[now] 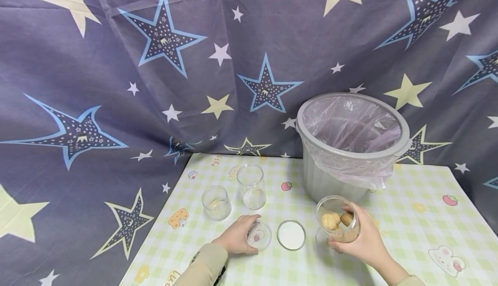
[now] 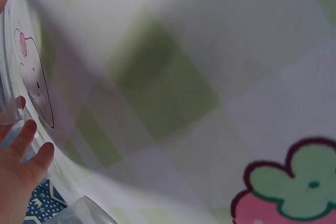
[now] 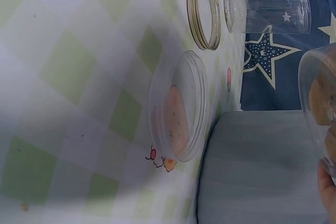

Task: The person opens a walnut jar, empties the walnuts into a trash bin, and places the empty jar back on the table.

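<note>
My right hand (image 1: 365,238) grips a clear jar (image 1: 352,235) from its right side, thumb at the near side. Inside lie several tan, round walnuts (image 1: 330,220). In the right wrist view, the jar (image 3: 307,85) is at the right edge, above a clear round lid (image 3: 157,106) lying on the cloth. My left hand (image 1: 237,236) spans another clear lid (image 1: 264,237), thumb at its near edge and fingers at its far edge. A metal-rimmed lid (image 1: 291,235) with a white middle lies between the hands.
A grey bin (image 1: 330,178) with a pinkish bag stands behind the right hand. A tall clear jar (image 1: 251,186) and a shorter one (image 1: 216,203) stand beyond the left hand. A checked cloth (image 1: 412,208) covers the table; a starry curtain (image 1: 218,22) hangs behind.
</note>
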Action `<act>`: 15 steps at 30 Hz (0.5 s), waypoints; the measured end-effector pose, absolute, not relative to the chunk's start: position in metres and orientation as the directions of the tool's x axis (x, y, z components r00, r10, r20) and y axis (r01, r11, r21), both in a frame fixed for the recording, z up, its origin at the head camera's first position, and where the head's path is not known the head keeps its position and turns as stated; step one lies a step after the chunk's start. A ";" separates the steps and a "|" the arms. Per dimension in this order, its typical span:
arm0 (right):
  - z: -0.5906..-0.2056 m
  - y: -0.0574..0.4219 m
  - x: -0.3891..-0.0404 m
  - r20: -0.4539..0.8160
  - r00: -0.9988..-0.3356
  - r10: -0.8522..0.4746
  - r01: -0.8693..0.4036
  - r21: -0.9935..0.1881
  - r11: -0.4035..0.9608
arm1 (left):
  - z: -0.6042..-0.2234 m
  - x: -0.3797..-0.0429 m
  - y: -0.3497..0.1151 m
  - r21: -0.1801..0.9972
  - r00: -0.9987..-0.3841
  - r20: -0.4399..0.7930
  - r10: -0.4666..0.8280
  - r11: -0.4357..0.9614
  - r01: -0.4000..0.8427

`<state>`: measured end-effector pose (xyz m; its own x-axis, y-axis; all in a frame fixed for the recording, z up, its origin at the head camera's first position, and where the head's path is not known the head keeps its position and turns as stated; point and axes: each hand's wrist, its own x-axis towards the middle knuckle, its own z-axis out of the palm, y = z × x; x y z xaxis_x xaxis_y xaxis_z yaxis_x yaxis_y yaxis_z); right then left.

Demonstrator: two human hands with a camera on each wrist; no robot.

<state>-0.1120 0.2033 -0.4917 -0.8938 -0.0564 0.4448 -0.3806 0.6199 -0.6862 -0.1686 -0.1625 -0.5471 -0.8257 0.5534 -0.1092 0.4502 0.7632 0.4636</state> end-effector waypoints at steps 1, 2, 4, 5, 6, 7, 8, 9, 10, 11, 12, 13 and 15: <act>-0.492 0.203 -0.112 0.446 -0.893 -0.057 -0.382 -0.685 0.620 | -0.548 -0.169 -0.162 0.453 -0.826 -0.110 0.553 0.768 0.453; -0.492 0.203 -0.112 0.449 -0.892 -0.059 -0.386 -0.686 0.617 | -0.548 -0.168 -0.162 0.448 -0.828 -0.114 0.549 0.772 0.451; -0.492 0.203 -0.111 0.452 -0.890 -0.063 -0.393 -0.687 0.611 | -0.548 -0.168 -0.162 0.431 -0.831 -0.127 0.541 0.785 0.445; -0.492 0.203 -0.111 0.454 -0.888 -0.065 -0.396 -0.687 0.609 | -0.549 -0.168 -0.162 0.419 -0.833 -0.133 0.537 0.792 0.444; -0.492 0.203 -0.111 0.456 -0.888 -0.066 -0.398 -0.688 0.606 | -0.550 -0.168 -0.162 0.409 -0.835 -0.139 0.533 0.799 0.441; -0.492 0.204 -0.111 0.456 -0.887 -0.068 -0.401 -0.689 0.604 | -0.551 -0.168 -0.161 0.399 -0.836 -0.144 0.530 0.804 0.441; -0.492 0.204 -0.111 0.455 -0.888 -0.068 -0.400 -0.691 0.602 | -0.552 -0.168 -0.161 0.388 -0.838 -0.145 0.527 0.809 0.442; -0.492 0.204 -0.111 0.453 -0.889 -0.068 -0.399 -0.692 0.602 | -0.552 -0.168 -0.161 0.377 -0.838 -0.145 0.526 0.812 0.445; -0.492 0.204 -0.111 0.451 -0.890 -0.069 -0.397 -0.693 0.602 | -0.553 -0.168 -0.161 0.365 -0.838 -0.145 0.525 0.816 0.448; -0.492 0.204 -0.111 0.449 -0.891 -0.071 -0.398 -0.694 0.600 | -0.554 -0.168 -0.161 0.357 -0.839 -0.147 0.524 0.819 0.449; -0.492 0.204 -0.111 0.448 -0.891 -0.071 -0.397 -0.696 0.598 | -0.554 -0.168 -0.161 0.350 -0.841 -0.148 0.521 0.823 0.449; -0.492 0.203 -0.111 0.447 -0.892 -0.072 -0.397 -0.697 0.596 | -0.554 -0.168 -0.161 0.343 -0.842 -0.151 0.518 0.826 0.447; -0.491 0.203 -0.111 0.444 -0.893 -0.071 -0.394 -0.698 0.598 | -0.553 -0.167 -0.160 0.334 -0.845 -0.162 0.510 0.834 0.439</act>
